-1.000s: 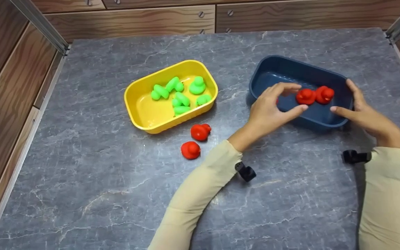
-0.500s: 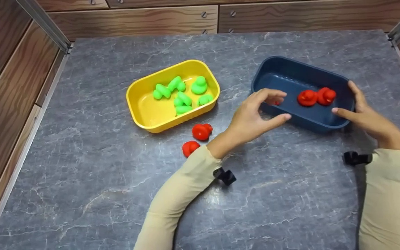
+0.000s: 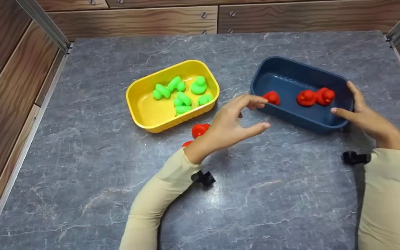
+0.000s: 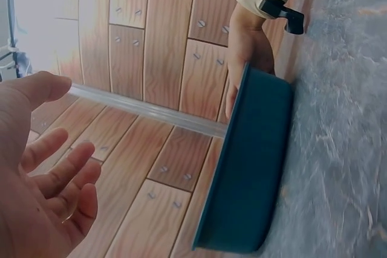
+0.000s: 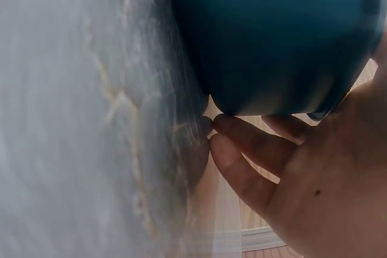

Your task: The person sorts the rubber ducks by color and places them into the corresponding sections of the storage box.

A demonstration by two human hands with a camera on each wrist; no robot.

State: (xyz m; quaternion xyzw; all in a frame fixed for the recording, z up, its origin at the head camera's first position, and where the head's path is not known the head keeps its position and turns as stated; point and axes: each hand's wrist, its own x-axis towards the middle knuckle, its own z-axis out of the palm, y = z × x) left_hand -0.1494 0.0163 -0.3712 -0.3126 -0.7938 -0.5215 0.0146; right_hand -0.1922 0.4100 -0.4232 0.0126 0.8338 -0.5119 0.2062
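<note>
In the head view my left hand [image 3: 226, 125] hovers between the two tubs, fingers apart and holding nothing. Its forearm partly covers two red toy ducks [image 3: 199, 131] on the table. My right hand [image 3: 372, 114] holds the right end of a dark blue tub [image 3: 299, 119], thumb over the rim and fingers along the outside. Three red ducks are inside that tub: one duck [image 3: 273, 98] near the left end, and a pair of ducks [image 3: 306, 98] side by side to the right. The left wrist view shows the blue tub [image 4: 245, 167] beyond my left hand's loosely bent fingers [image 4: 75, 161].
A yellow tub [image 3: 144, 109] with several green ducks [image 3: 199, 85] stands left of the blue one. The grey marbled table [image 3: 82, 166] is bordered by wood-patterned panels [image 3: 134, 24] at the back and sides.
My left hand has moved left and toward me, out from over the blue tub, uncovering the red duck at that tub's left end. My right hand has stayed on the tub.
</note>
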